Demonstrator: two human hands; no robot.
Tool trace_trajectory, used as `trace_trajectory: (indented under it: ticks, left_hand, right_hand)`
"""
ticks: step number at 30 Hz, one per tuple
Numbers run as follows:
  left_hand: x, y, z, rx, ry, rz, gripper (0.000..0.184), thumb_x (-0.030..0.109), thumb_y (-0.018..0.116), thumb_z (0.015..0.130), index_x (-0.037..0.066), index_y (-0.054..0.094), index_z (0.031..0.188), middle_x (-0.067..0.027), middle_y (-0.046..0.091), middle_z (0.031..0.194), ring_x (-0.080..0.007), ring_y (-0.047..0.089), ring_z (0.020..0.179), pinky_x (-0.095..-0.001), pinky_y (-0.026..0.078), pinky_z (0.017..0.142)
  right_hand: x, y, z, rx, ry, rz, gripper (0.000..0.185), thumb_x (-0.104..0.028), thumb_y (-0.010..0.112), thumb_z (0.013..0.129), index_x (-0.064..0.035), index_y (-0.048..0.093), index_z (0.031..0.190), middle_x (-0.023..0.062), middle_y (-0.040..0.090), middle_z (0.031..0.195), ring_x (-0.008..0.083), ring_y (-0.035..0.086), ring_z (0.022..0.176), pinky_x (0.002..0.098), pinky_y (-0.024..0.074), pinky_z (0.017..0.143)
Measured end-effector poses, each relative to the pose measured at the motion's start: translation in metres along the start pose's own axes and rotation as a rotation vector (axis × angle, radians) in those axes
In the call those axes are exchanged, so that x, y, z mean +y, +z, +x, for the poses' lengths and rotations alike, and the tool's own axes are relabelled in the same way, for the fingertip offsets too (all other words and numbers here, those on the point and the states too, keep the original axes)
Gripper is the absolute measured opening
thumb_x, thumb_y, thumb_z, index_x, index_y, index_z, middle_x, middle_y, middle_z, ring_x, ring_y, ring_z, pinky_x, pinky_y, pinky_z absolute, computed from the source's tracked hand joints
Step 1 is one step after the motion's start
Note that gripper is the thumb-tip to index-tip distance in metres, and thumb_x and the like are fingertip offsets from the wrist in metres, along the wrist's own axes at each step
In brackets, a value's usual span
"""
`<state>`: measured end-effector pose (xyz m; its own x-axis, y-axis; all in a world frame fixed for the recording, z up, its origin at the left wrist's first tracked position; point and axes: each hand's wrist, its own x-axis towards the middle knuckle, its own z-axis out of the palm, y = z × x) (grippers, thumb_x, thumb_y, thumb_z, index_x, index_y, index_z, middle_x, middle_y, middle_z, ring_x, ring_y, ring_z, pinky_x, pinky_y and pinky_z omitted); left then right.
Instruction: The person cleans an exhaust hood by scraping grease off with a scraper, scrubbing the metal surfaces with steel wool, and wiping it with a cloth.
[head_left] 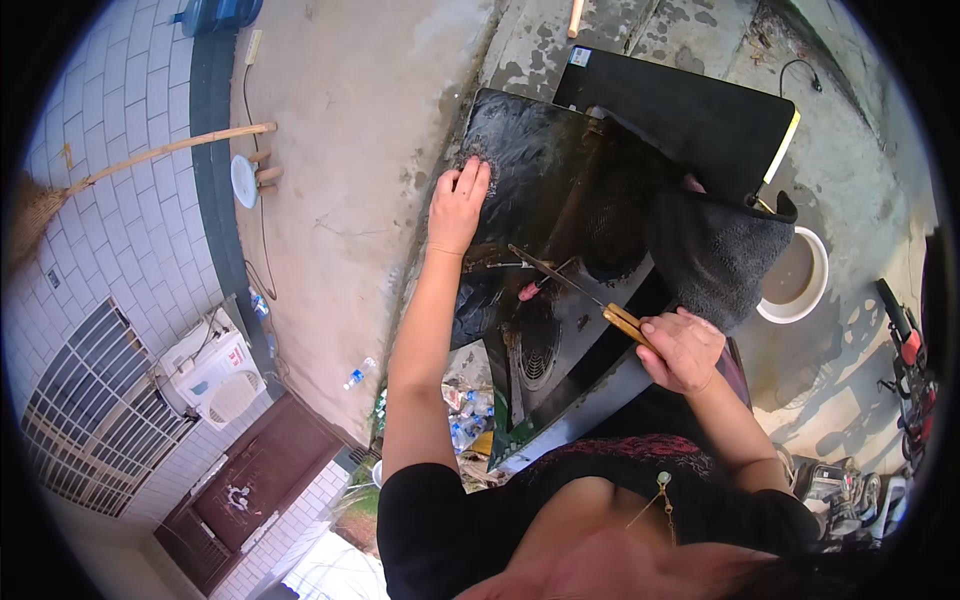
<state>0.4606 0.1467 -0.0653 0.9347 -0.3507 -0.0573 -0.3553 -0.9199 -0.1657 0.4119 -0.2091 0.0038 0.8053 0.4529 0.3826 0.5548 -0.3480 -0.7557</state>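
Note:
A greasy black appliance (535, 150) with a sooty, dished surface and round mesh vents lies in front of me. On its upper left part rests my left hand (458, 208), fingers stretched against the dark surface; the fingertips are partly hidden by grime and shadow. My right hand (683, 350) grips the wooden handle of what looks like a knife (624, 321). Its thin blade points up and left across the middle of the appliance. Beside the blade lies a small tool with a pink handle (529, 291). A dark grey towel (725, 255) drapes over the appliance's right side.
Behind the appliance lies a flat black panel (690, 120). At right stands a white bucket (818, 285) of murky water. A plastic bottle (358, 373) lies on the concrete at left, with more bottles (470, 415) below. A small stool (243, 182) stands near the tiled wall.

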Motion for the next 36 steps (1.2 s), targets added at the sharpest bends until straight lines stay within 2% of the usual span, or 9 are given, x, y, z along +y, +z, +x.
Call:
trace_trajectory:
  ticks: [3,7,9,15,20,23,28,33,36]
  left_hand:
    - [-0.002,0.004,-0.067,-0.109,0.078,0.038,0.043,0.012,0.053,0.074,0.013,0.055,0.117,0.0003,0.052,0.12,-0.0205,0.051,0.09,-0.0292,0.047,0.082]
    - [-0.01,0.004,0.021,-0.039,0.193,0.071,0.04,0.012,0.051,0.075,0.01,0.053,0.115,-0.0029,0.052,0.119,-0.0212,0.049,0.094,-0.0302,0.047,0.082]
    - [-0.009,0.001,0.074,-0.004,0.157,0.06,0.039,0.01,0.051,0.076,0.009,0.053,0.115,-0.0033,0.052,0.118,-0.0221,0.049,0.092,-0.0297,0.047,0.081]
    - [-0.001,0.014,-0.004,-0.076,0.095,0.062,0.041,0.009,0.053,0.074,0.009,0.054,0.115,-0.003,0.052,0.12,-0.0222,0.049,0.088,-0.029,0.046,0.083]
    - [-0.012,-0.001,0.092,0.066,0.124,0.025,0.043,0.005,0.051,0.075,0.006,0.051,0.118,-0.0061,0.051,0.12,-0.0253,0.05,0.097,-0.0337,0.046,0.084]
    - [0.003,0.011,0.06,0.105,-0.022,0.021,0.042,0.004,0.053,0.073,0.005,0.052,0.116,-0.007,0.052,0.119,-0.0258,0.05,0.096,-0.0338,0.045,0.084]
    - [-0.003,0.012,0.054,0.017,0.111,0.007,0.04,0.003,0.052,0.074,0.004,0.053,0.114,-0.0075,0.053,0.117,-0.0249,0.05,0.093,-0.0333,0.045,0.084]
    - [0.014,0.024,0.085,0.132,-0.057,-0.018,0.043,0.0,0.052,0.073,0.002,0.052,0.115,-0.0106,0.051,0.12,-0.0286,0.049,0.093,-0.034,0.045,0.083]
    - [0.033,0.049,0.004,-0.129,0.135,-0.012,0.04,0.005,0.051,0.075,0.004,0.053,0.115,-0.0076,0.051,0.12,-0.0247,0.05,0.095,-0.0314,0.045,0.085]
  right_hand:
    - [0.002,0.003,-0.005,0.04,-0.004,0.02,0.029,-0.017,0.072,0.069,-0.0076,0.061,0.094,0.0028,0.065,0.081,0.016,0.062,0.073,0.0292,0.0499,0.072]
    - [0.002,0.001,-0.002,0.02,0.002,0.009,0.028,-0.019,0.071,0.07,-0.0076,0.061,0.093,0.0031,0.064,0.08,0.016,0.063,0.071,0.0278,0.0501,0.068]
    - [0.003,0.004,-0.002,0.054,-0.007,0.012,0.028,-0.019,0.072,0.069,-0.0075,0.061,0.092,0.0031,0.064,0.079,0.016,0.062,0.069,0.0274,0.0502,0.067]
    - [0.004,0.002,-0.005,0.068,-0.014,0.025,0.028,-0.019,0.073,0.068,-0.0074,0.061,0.091,0.0026,0.063,0.078,0.0155,0.061,0.069,0.027,0.0497,0.069]
    - [0.007,0.005,-0.003,0.081,-0.004,0.034,0.027,-0.019,0.073,0.07,-0.0072,0.062,0.091,0.0031,0.064,0.078,0.0151,0.062,0.07,0.0266,0.0497,0.07]
    - [0.004,0.001,-0.005,0.074,-0.002,0.048,0.026,-0.019,0.072,0.07,-0.0072,0.061,0.091,0.0034,0.064,0.079,0.0152,0.062,0.07,0.0264,0.05,0.069]
    - [0.008,0.002,-0.004,0.076,-0.011,0.041,0.026,-0.019,0.072,0.07,-0.0068,0.061,0.091,0.003,0.064,0.078,0.015,0.062,0.069,0.0263,0.0497,0.07]
    - [0.005,0.004,-0.006,0.09,-0.006,0.062,0.025,-0.019,0.072,0.07,-0.0064,0.062,0.089,0.0042,0.064,0.078,0.0154,0.062,0.068,0.0262,0.0496,0.067]
    - [0.006,0.002,-0.005,0.079,-0.014,0.06,0.025,-0.019,0.072,0.07,-0.0065,0.062,0.089,0.004,0.064,0.078,0.0154,0.062,0.069,0.026,0.0491,0.069]
